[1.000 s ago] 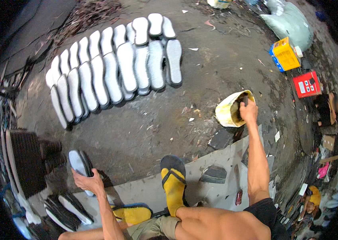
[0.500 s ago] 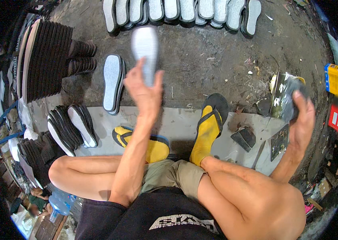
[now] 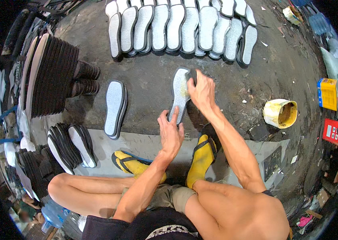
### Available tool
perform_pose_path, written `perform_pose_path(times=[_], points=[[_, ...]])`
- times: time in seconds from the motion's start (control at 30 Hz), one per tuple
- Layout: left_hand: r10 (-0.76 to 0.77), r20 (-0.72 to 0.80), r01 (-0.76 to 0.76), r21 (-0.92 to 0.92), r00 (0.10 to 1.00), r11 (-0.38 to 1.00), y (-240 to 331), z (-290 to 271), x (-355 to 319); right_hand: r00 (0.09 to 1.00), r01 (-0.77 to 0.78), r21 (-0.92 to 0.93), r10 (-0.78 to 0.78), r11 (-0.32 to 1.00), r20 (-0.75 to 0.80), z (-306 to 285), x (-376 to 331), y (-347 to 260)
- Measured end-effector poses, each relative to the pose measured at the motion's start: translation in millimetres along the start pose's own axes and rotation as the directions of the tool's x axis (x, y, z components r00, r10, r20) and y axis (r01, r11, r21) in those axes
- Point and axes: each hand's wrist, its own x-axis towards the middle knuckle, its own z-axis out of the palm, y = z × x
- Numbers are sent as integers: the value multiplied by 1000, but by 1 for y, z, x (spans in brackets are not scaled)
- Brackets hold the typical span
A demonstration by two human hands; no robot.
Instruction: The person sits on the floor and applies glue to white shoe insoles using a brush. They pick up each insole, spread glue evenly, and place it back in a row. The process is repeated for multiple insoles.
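Observation:
A pale grey shoe sole (image 3: 180,82) with a dark edge lies on the floor in front of me, a yellowish smear across its upper part. My left hand (image 3: 171,132) is open at its near end, fingers spread and the index finger resting on the surface. In my right hand (image 3: 203,90) is a small dark flat spreader (image 3: 192,75), touching the sole's upper right side beside the smear. My fingers cover part of the spreader. To the right stands a white tub (image 3: 272,114) with yellow-stained rim and brownish paste inside.
Rows of pale soles (image 3: 159,28) lie along the far floor. A small sole stack (image 3: 114,108) is at left, near a tall dark stack (image 3: 53,76) and shorter piles (image 3: 63,148). A yellow-and-blue can (image 3: 327,94) and red scale-like box (image 3: 333,133) stand at the right edge.
The sole in my left hand has come down onto the floor. My right hand has moved left from the tub to the sole with the spreader. The view has shifted toward the far rows.

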Motion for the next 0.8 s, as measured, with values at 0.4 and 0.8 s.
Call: perform_pose_path(times=[0.4,0.8], points=[[8,-9,-9,-83,1000,996,-5,-1,0,730,628,-80,-549,774,408,-12,79,17],[31,75,-17,-184,997,983,-10,-6,28,852,501,-70,-478,862,212,-13,68,50]])
